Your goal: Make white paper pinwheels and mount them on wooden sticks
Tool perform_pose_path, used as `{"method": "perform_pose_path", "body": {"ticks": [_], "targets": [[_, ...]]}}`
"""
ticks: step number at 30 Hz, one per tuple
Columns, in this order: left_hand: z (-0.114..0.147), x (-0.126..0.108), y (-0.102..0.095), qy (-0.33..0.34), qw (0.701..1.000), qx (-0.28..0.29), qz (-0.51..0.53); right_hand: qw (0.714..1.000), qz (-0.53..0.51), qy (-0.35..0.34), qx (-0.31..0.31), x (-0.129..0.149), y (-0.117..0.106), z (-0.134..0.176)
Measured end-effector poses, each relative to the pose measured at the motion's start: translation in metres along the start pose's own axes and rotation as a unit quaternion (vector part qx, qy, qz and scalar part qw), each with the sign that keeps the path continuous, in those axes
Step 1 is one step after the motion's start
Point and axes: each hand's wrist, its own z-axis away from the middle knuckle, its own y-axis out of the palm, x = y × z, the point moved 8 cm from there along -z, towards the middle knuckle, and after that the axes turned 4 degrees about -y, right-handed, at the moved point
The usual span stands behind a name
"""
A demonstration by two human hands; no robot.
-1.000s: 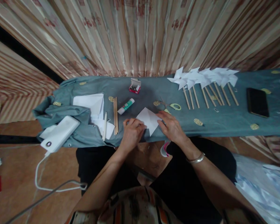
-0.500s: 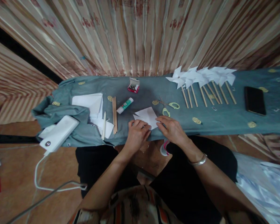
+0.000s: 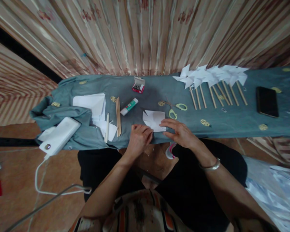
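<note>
A square of white paper point(image 3: 155, 120) lies at the table's near edge, with a slit cut in from its upper left corner. My left hand point(image 3: 139, 138) has its fingers curled, and its fingertips close on the paper's lower left corner. Over the right edge of the same sheet, my right hand point(image 3: 180, 132) rests with fingers stretched and thumb apart, index fingertip touching the paper. Just beyond the right hand lie scissors with green handles point(image 3: 178, 110), blades apart. Left of the paper is a glue stick point(image 3: 129, 107).
Finished paper pinwheels point(image 3: 203, 77) on wooden sticks lie at the back right, beside a black phone point(image 3: 267, 101). A small red box point(image 3: 138, 87) of metal pieces stands behind. Leftward are loose sticks point(image 3: 118, 117), a white pen point(image 3: 107, 129), paper sheets point(image 3: 91, 104) and a power bank point(image 3: 62, 133).
The paper has turned so its edges run nearly square to the table. My left hand has shifted slightly down, and the right hand's fingers have spread over the sheet's right edge.
</note>
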Motion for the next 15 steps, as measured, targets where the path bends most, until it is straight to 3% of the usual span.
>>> {"method": "perform_pose_path", "body": {"ticks": [7,15], "targets": [[0.001,-0.002,-0.001,0.000,1.000,0.007,0.022,0.994,-0.086,-0.025,-0.055,0.000,0.002,-0.012],[0.001,-0.004,0.005,-0.006,1.000,-0.001,0.024,0.996,-0.035,-0.019,-0.080,0.002,0.007,-0.018]]}}
